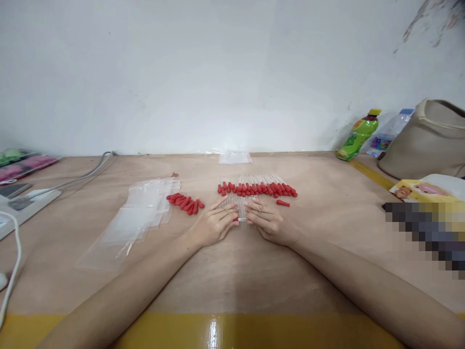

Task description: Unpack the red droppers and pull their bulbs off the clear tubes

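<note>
Clear tubes (241, 209) lie side by side at the centre of the frame, in the head view, between the person's two hands. Left hand (216, 224), just left of centre, rests with its fingertips at the left edge of the tubes; a bit of red shows at its thumb. Right hand (274, 225), just right of centre, has its fingertips at the right edge of the same tubes. Fingers of both hands are bent and close together; whether either hand is clamped on the tubes cannot be told. The two hands are apart, with the tubes visible in the gap.

Just above the hands runs a row of red bulbs (261, 188), with thin clear stems (259, 178) extending behind it. One single red bulb (283, 203) lies apart, above the right hand. A red cluster (186, 203) lies left of centre, near the left hand. Farther left, clear plastic bags (125, 223) overlap on the brown tabletop (218, 286).

At the left edge is a white power strip (51, 196). At the upper right, a green bottle (358, 138) leans beside a beige bag (417, 145).
</note>
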`<move>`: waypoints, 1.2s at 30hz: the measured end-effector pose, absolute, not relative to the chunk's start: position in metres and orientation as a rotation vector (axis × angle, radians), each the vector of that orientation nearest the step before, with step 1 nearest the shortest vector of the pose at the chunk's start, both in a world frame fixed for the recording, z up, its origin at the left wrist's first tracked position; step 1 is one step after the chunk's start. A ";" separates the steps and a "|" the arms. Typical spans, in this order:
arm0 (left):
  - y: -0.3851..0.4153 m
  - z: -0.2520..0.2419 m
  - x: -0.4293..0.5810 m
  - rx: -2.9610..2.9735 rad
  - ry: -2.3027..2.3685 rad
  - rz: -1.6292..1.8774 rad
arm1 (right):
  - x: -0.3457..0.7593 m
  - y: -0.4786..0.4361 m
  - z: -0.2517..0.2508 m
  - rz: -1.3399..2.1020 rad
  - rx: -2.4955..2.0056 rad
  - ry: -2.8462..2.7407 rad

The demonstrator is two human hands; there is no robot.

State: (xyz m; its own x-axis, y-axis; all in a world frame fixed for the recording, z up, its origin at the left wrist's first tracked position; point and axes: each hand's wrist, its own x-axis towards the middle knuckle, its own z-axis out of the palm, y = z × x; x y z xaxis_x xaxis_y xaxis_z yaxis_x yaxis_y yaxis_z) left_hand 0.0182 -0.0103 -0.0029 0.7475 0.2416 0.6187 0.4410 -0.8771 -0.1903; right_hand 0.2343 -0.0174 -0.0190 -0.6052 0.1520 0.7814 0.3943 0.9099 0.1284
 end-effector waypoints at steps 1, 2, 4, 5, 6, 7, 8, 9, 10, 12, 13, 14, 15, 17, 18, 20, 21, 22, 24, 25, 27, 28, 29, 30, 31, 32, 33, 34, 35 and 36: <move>-0.011 -0.003 0.018 -2.619 -0.520 -0.861 | 0.235 -0.018 -0.018 -0.382 -0.378 -2.223; -0.011 -0.002 0.018 -2.613 -0.513 -0.858 | 0.235 -0.019 -0.017 -0.399 -0.370 -2.232; -0.013 -0.002 0.017 -2.594 -0.499 -0.853 | 0.236 -0.020 -0.016 -0.434 -0.362 -2.254; -0.013 -0.001 0.016 -2.587 -0.492 -0.851 | 0.236 -0.020 -0.015 -0.447 -0.364 -2.265; -0.013 -0.001 0.016 -2.582 -0.488 -0.852 | 0.236 -0.020 -0.015 -0.455 -0.366 -2.271; -0.014 -0.001 0.015 -2.578 -0.487 -0.853 | 0.236 -0.020 -0.015 -0.458 -0.367 -2.273; -0.014 -0.001 0.014 -2.576 -0.489 -0.855 | 0.237 -0.020 -0.015 -0.457 -0.367 -2.271; -0.014 -0.001 0.014 -2.575 -0.490 -0.857 | 0.237 -0.020 -0.016 -0.453 -0.365 -2.266; -0.014 -0.001 0.013 -2.574 -0.490 -0.859 | 0.237 -0.020 -0.016 -0.447 -0.360 -2.263; -0.015 -0.002 0.013 -2.575 -0.484 -0.859 | 0.237 -0.021 -0.017 -0.432 -0.351 -2.259; -0.016 -0.002 0.013 -2.574 -0.475 -0.860 | 0.238 -0.021 -0.017 -0.423 -0.348 -2.259; -0.016 -0.002 0.013 -2.571 -0.467 -0.859 | 0.239 -0.022 -0.017 -0.414 -0.344 -2.262; -0.017 -0.002 0.012 -2.568 -0.461 -0.859 | 0.240 -0.023 -0.017 -0.403 -0.340 -2.266; -0.018 -0.002 0.008 -2.557 -0.461 -0.864 | 0.243 -0.023 -0.017 -0.368 -0.351 -2.257; -0.017 -0.001 0.005 -2.547 -0.482 -0.870 | 0.245 -0.023 -0.017 -0.346 -0.380 -2.232; -0.013 0.004 -0.005 -2.496 -0.616 -0.914 | 0.250 -0.021 -0.019 -0.303 -0.514 -2.141; -0.010 0.008 -0.010 -2.452 -0.733 -0.950 | 0.252 -0.020 -0.019 -0.291 -0.609 -2.086; -0.006 0.013 -0.017 -2.395 -0.886 -0.990 | 0.254 -0.019 -0.020 -0.294 -0.714 -2.035; 0.005 0.025 -0.030 -2.290 -1.222 -1.031 | 0.256 -0.017 -0.021 -0.339 -0.920 -1.975; 0.011 0.032 -0.036 -2.258 -1.371 -1.006 | 0.256 -0.017 -0.021 -0.375 -1.007 -1.961; 0.021 0.044 -0.048 -2.231 -1.580 -0.891 | 0.255 -0.017 -0.020 -0.430 -1.147 -1.946; 0.025 0.049 -0.054 -2.239 -1.658 -0.811 | 0.254 -0.017 -0.019 -0.437 -1.197 -1.940; 0.028 0.053 -0.059 -2.245 -1.718 -0.742 | 0.253 -0.018 -0.018 -0.429 -1.235 -1.933; 0.031 0.056 -0.064 -2.260 -1.767 -0.677 | 0.252 -0.018 -0.017 -0.410 -1.268 -1.923; 0.032 0.058 -0.068 -2.278 -1.803 -0.623 | 0.251 -0.018 -0.017 -0.388 -1.298 -1.913; 0.034 0.059 -0.072 -2.295 -1.826 -0.584 | 0.251 -0.019 -0.016 -0.368 -1.326 -1.905; 0.035 0.059 -0.074 -2.313 -1.844 -0.548 | 0.250 -0.019 -0.016 -0.355 -1.349 -1.900; 0.035 0.057 -0.076 -2.330 -1.862 -0.509 | 0.250 -0.019 -0.016 -0.348 -1.368 -1.898; 0.036 0.056 -0.078 -2.343 -1.878 -0.470 | 0.250 -0.019 -0.016 -0.350 -1.381 -1.901; 0.037 0.054 -0.078 -2.353 -1.893 -0.434 | 0.250 -0.019 -0.016 -0.356 -1.389 -1.906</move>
